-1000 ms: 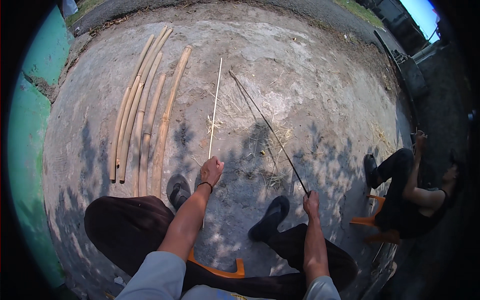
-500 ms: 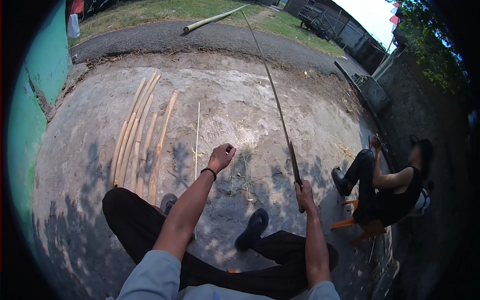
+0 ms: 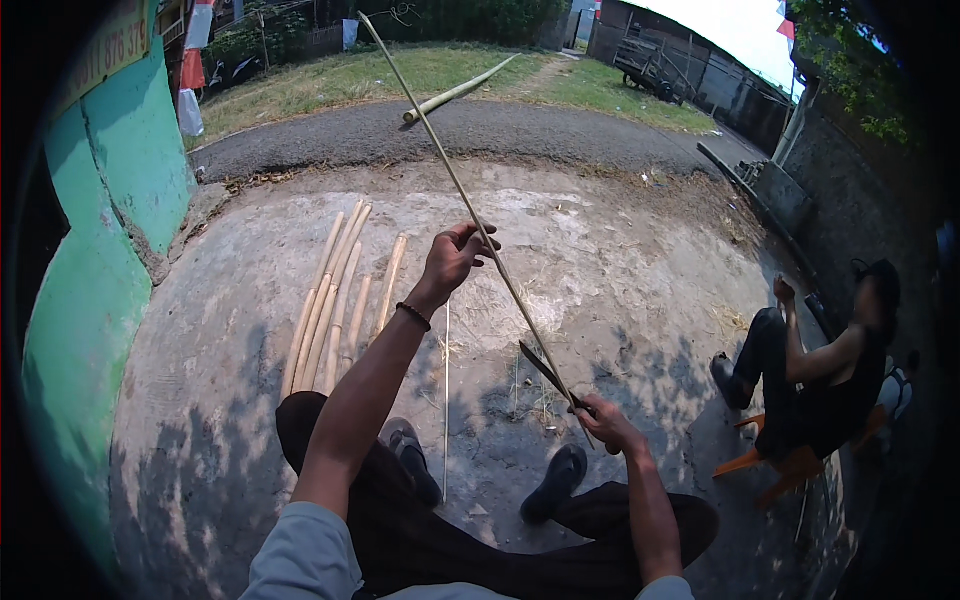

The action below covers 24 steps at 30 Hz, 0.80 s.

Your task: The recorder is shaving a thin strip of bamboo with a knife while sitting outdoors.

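A long thin bamboo strip [image 3: 440, 150] slants from the upper left down to my right hand. My left hand [image 3: 455, 264], with a beaded bracelet at its wrist, has its fingers closed about the strip partway along. In my right hand [image 3: 606, 424] is the handle of a long dark-bladed knife [image 3: 541, 364]. The blade points up and left, close beside the strip. The strip's lower end runs past my right fingers; whether they also pinch it is hard to tell. Another thin pale strip [image 3: 447, 400] lies on the ground between my feet.
Several bamboo poles [image 3: 328, 295] lie to the left. A thick green bamboo pole [image 3: 460, 88] rests across the road edge. On the right a person [image 3: 800, 370] sits on an orange stool [image 3: 790, 465]. A green wall [image 3: 90, 250] stands at the left, a dark wall at the right.
My left hand has risen and now holds the strip. The strip has swung so its far end points upper left. The knife has turned leftward, and the view has tilted upward.
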Available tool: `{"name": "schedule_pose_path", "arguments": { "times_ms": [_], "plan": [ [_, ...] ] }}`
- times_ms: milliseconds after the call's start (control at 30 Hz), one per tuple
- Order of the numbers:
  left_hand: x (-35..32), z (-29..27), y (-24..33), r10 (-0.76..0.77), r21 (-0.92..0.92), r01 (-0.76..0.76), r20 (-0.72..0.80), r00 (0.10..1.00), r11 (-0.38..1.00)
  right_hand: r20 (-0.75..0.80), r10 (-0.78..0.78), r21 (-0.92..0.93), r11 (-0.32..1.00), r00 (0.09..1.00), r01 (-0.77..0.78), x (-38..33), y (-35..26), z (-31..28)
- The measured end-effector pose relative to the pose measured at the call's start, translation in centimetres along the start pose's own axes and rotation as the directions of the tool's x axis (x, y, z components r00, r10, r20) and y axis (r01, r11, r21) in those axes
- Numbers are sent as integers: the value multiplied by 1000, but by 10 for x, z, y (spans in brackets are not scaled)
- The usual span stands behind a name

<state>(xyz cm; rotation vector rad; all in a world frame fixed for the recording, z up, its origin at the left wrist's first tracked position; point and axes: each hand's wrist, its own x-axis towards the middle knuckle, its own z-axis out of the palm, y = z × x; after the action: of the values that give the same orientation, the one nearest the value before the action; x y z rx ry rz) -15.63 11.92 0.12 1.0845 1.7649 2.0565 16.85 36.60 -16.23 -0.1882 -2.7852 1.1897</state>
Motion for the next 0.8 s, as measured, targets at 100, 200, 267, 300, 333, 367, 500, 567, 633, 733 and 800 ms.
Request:
{"name": "schedule_pose_path", "arguments": {
  "times_ms": [100, 200, 267, 300, 333, 367, 500, 567, 633, 733, 800],
  "plan": [
    [-17, 5, -1, -23, -107, 20, -28, 999, 994, 84, 59, -36, 998, 995, -56, 0, 3, 5],
    [-31, 17, -3, -64, -358, 29, -88, 994, 933, 84, 164, 29, 986, 983, -167, -2, 5, 9],
    [-38, 17, -5, -9, -207, -23, -150, 989, 978, 93, 143, 37, 988, 985, -147, 2, -18, 10],
    [-39, 14, -7, -28, -158, 3, -155, 987, 987, 94, 129, 43, 990, 987, -133, 3, -26, 10],
    [-37, 14, -6, -25, -160, 0, -151, 988, 987, 89, 131, 41, 990, 987, -135, 3, -23, 13],
    [-34, 14, -5, -41, -149, 18, -151, 988, 989, -56, -19, -30, 999, 998, 18, 4, -15, 18],
    [-29, -5, -1, -30, -46, 23, -149, 988, 999, -177, 60, 32, 998, 982, -55, 11, -15, 8],
    [-27, -14, 0, 31, 26, -28, -135, 990, 999, -144, 162, 107, 983, 976, -148, 14, -7, -5],
    [-24, -24, 1, 52, 116, -35, -146, 988, 993, -130, 251, 194, 955, 959, -224, 17, -20, -14],
    [-7, -34, 6, 122, 270, -82, -137, 983, 959, -233, 257, 291, 939, 938, -185, 20, -32, -19],
    [8, -38, 10, 177, 369, -125, -111, 978, 921, -268, 251, 319, 934, 930, -160, 24, -34, -23]
  ]
}}
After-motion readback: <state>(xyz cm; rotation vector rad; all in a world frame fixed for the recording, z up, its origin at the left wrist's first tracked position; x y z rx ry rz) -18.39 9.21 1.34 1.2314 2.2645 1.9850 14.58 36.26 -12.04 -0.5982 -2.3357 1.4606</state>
